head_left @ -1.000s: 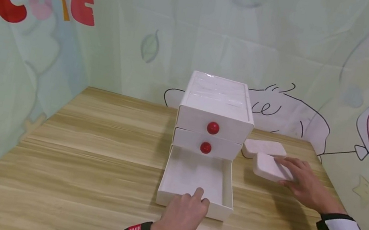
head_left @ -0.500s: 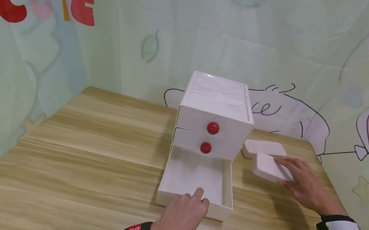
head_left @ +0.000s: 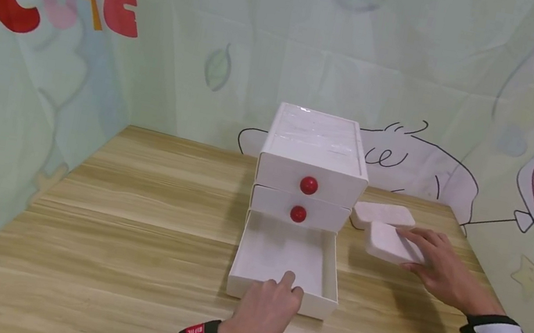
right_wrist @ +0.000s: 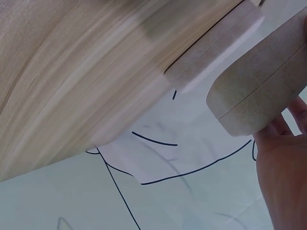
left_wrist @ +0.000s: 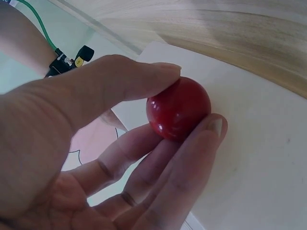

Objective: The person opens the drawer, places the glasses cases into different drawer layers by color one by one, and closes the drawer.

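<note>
A white three-drawer unit [head_left: 318,140] stands on the table, its bottom drawer [head_left: 279,251] pulled out with nothing inside. My left hand [head_left: 260,318] is at that drawer's front; in the left wrist view its thumb and fingers pinch the round red knob [left_wrist: 178,109]. To the right of the unit, my right hand [head_left: 445,273] holds a white rounded block [head_left: 392,243] by its right end, thumb at the near side and fingers over the top. In the right wrist view this block [right_wrist: 259,81] looks raised off the table. A second white block [head_left: 382,214] lies just behind it.
The two upper drawers are closed, each with a red knob [head_left: 308,185]. Printed cloth walls [head_left: 184,58] enclose the wooden table [head_left: 131,214] at the back and both sides. The unit stands close to the back wall.
</note>
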### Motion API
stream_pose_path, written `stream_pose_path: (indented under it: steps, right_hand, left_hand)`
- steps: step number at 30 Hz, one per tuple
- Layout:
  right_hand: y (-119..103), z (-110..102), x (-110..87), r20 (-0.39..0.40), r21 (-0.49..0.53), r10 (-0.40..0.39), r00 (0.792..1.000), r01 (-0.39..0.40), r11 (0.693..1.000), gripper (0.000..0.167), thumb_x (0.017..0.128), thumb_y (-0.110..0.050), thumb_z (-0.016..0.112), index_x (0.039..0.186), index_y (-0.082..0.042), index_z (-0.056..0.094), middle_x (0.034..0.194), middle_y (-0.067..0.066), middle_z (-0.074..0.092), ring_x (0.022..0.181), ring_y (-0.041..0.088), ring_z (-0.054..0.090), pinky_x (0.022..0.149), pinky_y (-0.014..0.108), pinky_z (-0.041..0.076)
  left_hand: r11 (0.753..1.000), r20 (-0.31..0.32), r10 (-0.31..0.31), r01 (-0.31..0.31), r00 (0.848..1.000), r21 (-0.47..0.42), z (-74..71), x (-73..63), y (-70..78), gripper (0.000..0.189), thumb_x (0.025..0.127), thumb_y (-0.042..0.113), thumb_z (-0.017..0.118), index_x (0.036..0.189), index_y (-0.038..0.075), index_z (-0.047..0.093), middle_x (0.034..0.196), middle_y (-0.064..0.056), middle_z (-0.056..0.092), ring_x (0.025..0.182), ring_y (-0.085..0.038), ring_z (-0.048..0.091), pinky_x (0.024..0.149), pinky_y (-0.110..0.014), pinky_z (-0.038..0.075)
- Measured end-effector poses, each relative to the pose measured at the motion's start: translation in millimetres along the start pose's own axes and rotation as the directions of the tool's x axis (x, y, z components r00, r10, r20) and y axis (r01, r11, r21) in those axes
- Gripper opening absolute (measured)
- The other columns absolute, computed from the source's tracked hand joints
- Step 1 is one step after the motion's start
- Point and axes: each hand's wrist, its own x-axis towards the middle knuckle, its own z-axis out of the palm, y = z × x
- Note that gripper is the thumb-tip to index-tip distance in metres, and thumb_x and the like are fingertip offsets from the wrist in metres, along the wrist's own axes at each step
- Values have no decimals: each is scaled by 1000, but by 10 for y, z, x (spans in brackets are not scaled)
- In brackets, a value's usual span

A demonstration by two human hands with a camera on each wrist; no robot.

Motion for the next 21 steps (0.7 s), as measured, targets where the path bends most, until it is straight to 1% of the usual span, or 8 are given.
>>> stream_pose_path:
  steps: [13, 21]
  right_hand:
    - [-55, -43, -2, 47, -6, 44, 998, -44, 999, 71, 81, -9, 83, 145, -14, 53, 137, 18, 56, 120, 38, 51, 90, 61, 48]
    - [-71, -43, -12, 19, -19, 35, 999, -34, 999, 71, 79, -7, 85, 144, -13, 55, 133, 15, 58, 117, 35, 52, 88, 57, 49]
  left_hand:
    - [1000, -7, 14, -14, 1000, -14, 5, 8, -8, 20, 72, 6, 86, 82, 11, 70, 74, 1, 53, 56, -11, 58, 46, -22, 46]
    - [1000, -2, 9, -9, 1000, -15, 6, 11, 0, 19, 71, 6, 85, 82, 11, 70, 75, 1, 54, 56, -11, 58, 45, -22, 45]
